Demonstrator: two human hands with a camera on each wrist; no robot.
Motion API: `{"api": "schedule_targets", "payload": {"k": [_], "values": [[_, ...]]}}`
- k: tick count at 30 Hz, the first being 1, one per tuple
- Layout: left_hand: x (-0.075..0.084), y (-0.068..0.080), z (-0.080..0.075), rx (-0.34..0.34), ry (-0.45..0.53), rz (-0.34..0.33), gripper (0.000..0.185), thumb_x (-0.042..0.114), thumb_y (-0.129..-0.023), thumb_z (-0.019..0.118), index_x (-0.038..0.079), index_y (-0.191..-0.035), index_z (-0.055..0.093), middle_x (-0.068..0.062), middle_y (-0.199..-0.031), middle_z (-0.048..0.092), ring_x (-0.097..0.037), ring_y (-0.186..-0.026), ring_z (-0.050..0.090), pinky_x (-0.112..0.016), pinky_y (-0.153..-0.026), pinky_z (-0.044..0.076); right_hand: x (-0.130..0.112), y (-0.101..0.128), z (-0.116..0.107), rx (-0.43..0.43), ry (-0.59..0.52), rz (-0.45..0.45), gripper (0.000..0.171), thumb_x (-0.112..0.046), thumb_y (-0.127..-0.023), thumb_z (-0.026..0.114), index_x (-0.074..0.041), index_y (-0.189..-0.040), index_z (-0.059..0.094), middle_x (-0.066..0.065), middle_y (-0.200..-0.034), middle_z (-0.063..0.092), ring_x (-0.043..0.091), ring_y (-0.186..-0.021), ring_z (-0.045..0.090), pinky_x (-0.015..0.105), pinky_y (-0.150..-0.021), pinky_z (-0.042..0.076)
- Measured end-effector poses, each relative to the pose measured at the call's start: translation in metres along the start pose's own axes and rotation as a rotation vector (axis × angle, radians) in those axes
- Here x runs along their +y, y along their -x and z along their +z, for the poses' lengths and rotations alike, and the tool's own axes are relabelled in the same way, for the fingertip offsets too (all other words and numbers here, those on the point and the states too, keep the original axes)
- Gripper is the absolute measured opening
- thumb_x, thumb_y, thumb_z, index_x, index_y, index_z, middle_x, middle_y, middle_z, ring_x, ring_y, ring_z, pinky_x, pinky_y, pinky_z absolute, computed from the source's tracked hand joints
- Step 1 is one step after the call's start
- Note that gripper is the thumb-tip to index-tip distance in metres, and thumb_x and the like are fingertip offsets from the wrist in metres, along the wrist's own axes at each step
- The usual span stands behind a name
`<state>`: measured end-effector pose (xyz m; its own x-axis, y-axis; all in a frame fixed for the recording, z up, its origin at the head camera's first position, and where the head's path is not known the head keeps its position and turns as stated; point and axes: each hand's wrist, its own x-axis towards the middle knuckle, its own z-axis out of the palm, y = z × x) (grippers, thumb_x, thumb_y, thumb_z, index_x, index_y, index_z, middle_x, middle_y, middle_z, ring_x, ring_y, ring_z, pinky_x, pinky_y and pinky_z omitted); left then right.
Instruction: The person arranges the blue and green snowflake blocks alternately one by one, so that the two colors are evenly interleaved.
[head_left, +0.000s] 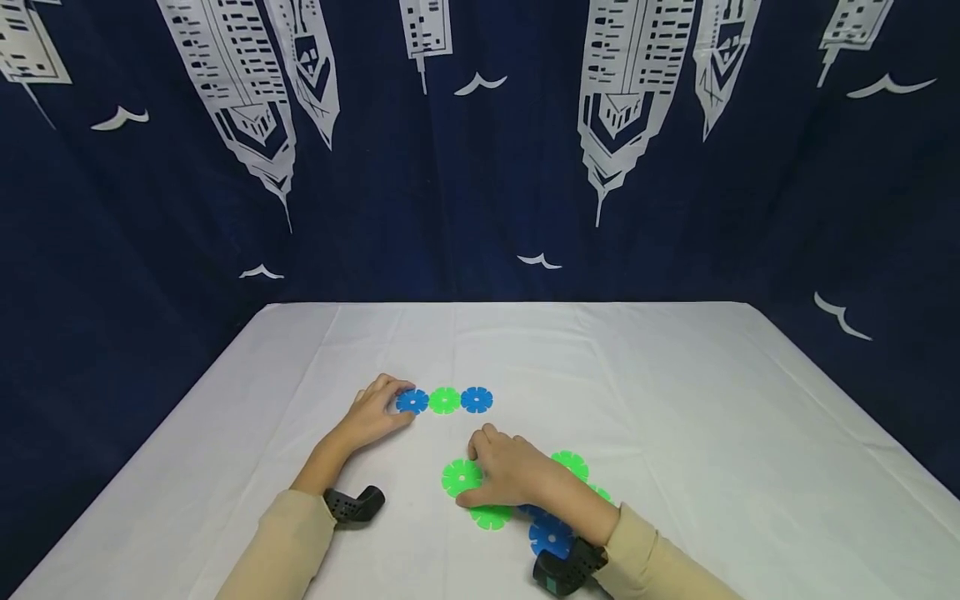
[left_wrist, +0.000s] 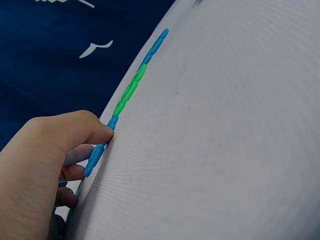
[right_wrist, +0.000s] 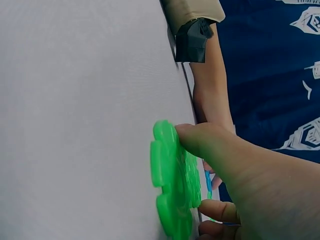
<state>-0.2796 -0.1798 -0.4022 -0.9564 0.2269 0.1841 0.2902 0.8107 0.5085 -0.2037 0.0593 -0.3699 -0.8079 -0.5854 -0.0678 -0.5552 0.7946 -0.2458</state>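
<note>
Three flower-shaped slotted plastic discs lie in a row on the white table: a blue disc, a green disc and another blue disc. My left hand holds the leftmost blue one at its rim, thumb on the near side and fingers on the far side. Closer to me, my right hand reaches over a loose group of discs. Its thumb and fingers are around a green disc at the group's left edge. Another green disc stands nearer the camera in the right wrist view, below the thumb.
More discs lie partly hidden under my right hand and forearm, among them a green disc and a blue disc. A white cloth covers the table. Behind it hangs a dark blue curtain with white building and bird prints.
</note>
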Motion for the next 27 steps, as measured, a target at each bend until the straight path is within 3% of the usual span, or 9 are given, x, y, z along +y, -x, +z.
{"api": "schedule_targets", "payload": {"k": [10, 19, 27], "values": [[0.0, -0.0007, 0.002, -0.01, 0.009, 0.007, 0.047, 0.029, -0.078, 0.061, 0.011, -0.122, 0.055, -0.008, -0.115, 0.05, -0.024, -0.108, 0.047, -0.035, -0.084, 0.032, 0.002, 0.0, 0.0008, -0.014, -0.055, 0.005, 0.045, -0.05, -0.071, 0.066, -0.014, -0.092, 0.05, -0.005, -0.083, 0.042, 0.009, -0.072, 0.041, 0.027, -0.067, 0.035], [-0.0017, -0.0019, -0.0024, -0.011, -0.001, 0.009, 0.047, 0.029, -0.078, 0.061, 0.011, -0.121, 0.055, -0.007, -0.115, 0.05, -0.024, -0.109, 0.047, -0.037, -0.085, 0.032, -0.0013, -0.0043, 0.0028, -0.014, -0.095, -0.014, 0.05, -0.05, -0.071, 0.067, -0.016, -0.103, 0.05, -0.006, -0.094, 0.046, 0.009, -0.083, 0.047, 0.032, -0.075, 0.038], [-0.0037, -0.0012, -0.0008, -0.01, -0.008, 0.002, 0.047, 0.03, -0.078, 0.061, 0.012, -0.121, 0.055, -0.007, -0.116, 0.05, -0.024, -0.108, 0.047, -0.036, -0.085, 0.032, -0.0066, -0.0044, 0.0065, -0.009, -0.139, -0.028, 0.05, -0.049, -0.071, 0.068, -0.015, -0.102, 0.049, -0.006, -0.093, 0.045, 0.008, -0.08, 0.045, 0.029, -0.075, 0.037]]}}
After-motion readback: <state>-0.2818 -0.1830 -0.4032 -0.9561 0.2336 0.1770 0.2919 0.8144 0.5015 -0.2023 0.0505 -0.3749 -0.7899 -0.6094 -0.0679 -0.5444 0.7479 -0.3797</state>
